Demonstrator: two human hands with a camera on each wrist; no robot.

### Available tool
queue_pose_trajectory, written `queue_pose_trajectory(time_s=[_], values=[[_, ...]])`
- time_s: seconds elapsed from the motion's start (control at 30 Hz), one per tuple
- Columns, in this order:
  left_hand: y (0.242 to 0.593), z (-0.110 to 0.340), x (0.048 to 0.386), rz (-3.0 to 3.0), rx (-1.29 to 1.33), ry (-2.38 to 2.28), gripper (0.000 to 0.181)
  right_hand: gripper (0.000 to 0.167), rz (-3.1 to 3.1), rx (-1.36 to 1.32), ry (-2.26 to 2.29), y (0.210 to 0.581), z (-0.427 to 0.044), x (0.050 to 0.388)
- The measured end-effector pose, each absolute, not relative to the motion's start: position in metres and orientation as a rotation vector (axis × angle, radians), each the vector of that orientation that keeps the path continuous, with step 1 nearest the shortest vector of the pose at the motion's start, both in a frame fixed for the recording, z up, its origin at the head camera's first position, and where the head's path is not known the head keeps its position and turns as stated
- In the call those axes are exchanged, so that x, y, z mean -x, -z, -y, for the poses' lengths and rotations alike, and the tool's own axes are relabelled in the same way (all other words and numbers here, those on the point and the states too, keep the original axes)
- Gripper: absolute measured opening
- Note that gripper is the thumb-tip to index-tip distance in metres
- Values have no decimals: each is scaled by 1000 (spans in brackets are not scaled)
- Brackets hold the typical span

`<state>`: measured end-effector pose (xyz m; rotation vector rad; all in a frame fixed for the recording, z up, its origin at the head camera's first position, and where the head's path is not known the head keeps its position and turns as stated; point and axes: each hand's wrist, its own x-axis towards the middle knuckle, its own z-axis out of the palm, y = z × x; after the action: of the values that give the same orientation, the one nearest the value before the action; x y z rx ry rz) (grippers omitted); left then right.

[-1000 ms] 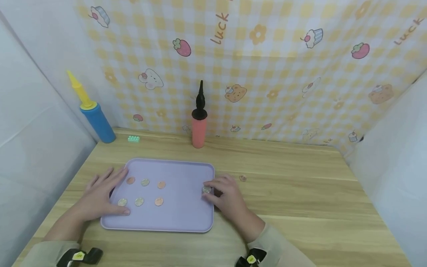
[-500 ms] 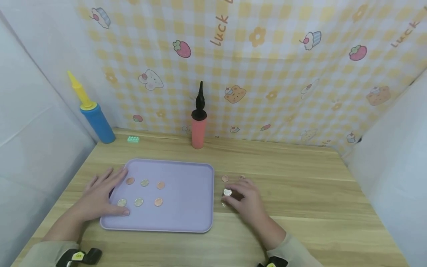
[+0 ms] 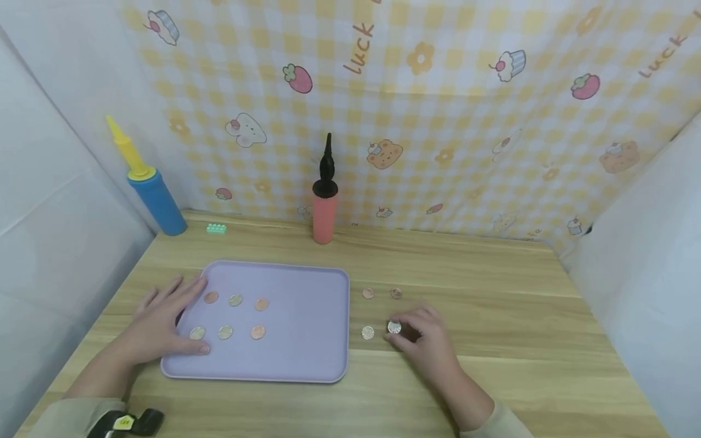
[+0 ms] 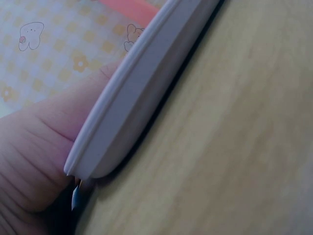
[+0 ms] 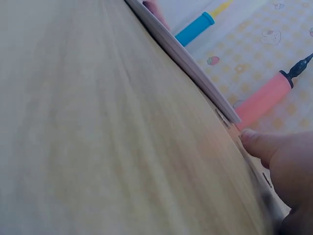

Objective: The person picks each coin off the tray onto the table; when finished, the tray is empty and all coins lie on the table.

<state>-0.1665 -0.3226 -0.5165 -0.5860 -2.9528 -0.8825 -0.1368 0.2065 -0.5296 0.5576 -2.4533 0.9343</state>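
My right hand (image 3: 429, 344) pinches a silver coin (image 3: 394, 327) between thumb and fingertips, low over the table right of the tray. Just left of it lies another silver coin (image 3: 367, 333). Behind these lie two copper-coloured coins, one nearer the tray (image 3: 368, 293) and one farther right (image 3: 396, 294). My left hand (image 3: 161, 322) rests with spread fingers on the left edge of the lilac tray (image 3: 306, 359), its thumb lying over the rim. Several silver and copper-coloured coins sit in two rows on the tray's left half, among them a copper-coloured coin (image 3: 258, 332).
At the table's back left stands a blue pump (image 3: 159, 204) with a yellow nozzle. A pink pump (image 3: 324, 219) with a black nozzle is upright behind the tray. Between them lies a small green toy brick (image 3: 216, 229). A checked cloth (image 3: 465, 109) hangs behind the wooden table (image 3: 493, 292).
My right hand has lifted a silver coin from the tray's right side and carried it right over the table, lowering it beside the other silver coin. My left hand has stayed on the tray.
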Motion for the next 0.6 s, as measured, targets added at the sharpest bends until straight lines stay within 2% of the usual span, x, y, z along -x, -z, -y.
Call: queue_pose_trajectory(time_s=[0.33,0.6], values=[[517,327,168,2962,604,869,133,35,2596,-378,-1061,524,-207,129],[515,325,168,2991,586,882,132,31,2735,-352,-1165,516,-216,132]])
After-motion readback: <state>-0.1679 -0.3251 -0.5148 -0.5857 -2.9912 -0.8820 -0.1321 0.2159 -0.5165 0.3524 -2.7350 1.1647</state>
